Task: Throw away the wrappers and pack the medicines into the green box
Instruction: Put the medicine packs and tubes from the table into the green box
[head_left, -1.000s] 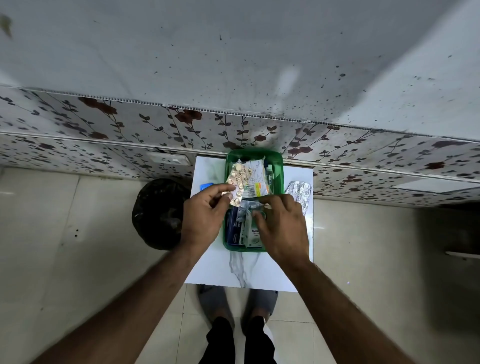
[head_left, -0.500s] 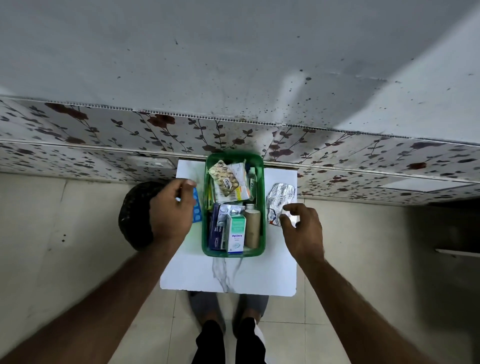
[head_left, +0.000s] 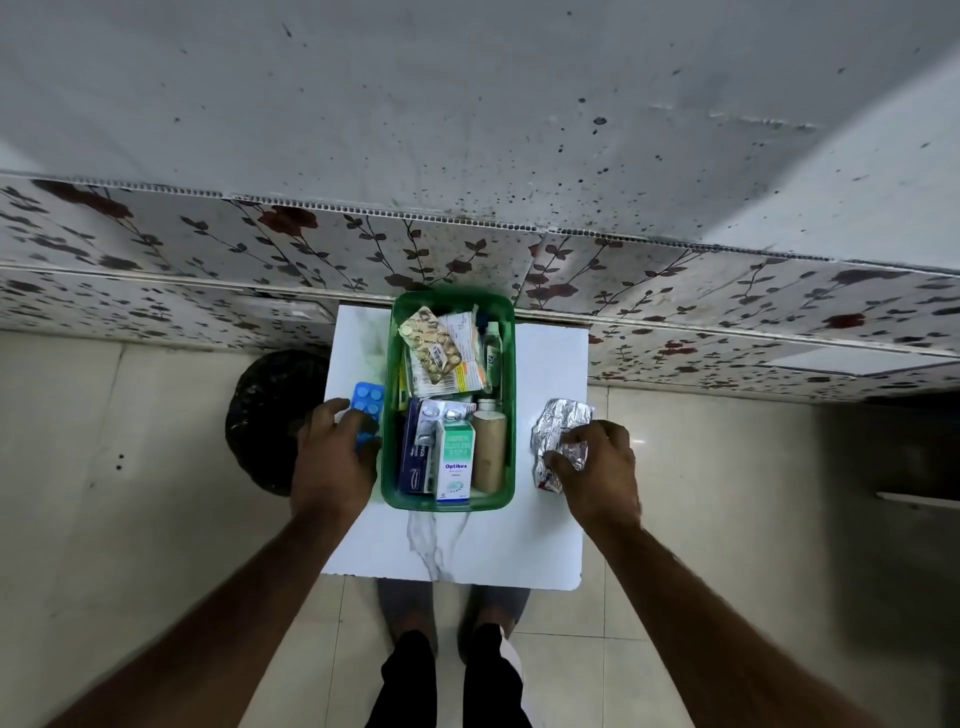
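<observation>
Blue pill strip (head_left: 367, 410): on table (head_left: 545, 519) left of green box (head_left: 447, 503); light, stiff; lift by edges.
Foil wrapper (head_left: 558, 431): right of box; thin, crumples easily.
Left hand (head_left: 332, 462): fingers grasping strip.
Right hand (head_left: 597, 473): fingertips pinching wrapper.
Bin (head_left: 270, 415): left of table.

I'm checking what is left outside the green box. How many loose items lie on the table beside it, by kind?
Blue tablet strip: 1, under the left hand
Crumpled foil wrapper: 1, under the right hand
Total: 2 outside the green box
</observation>
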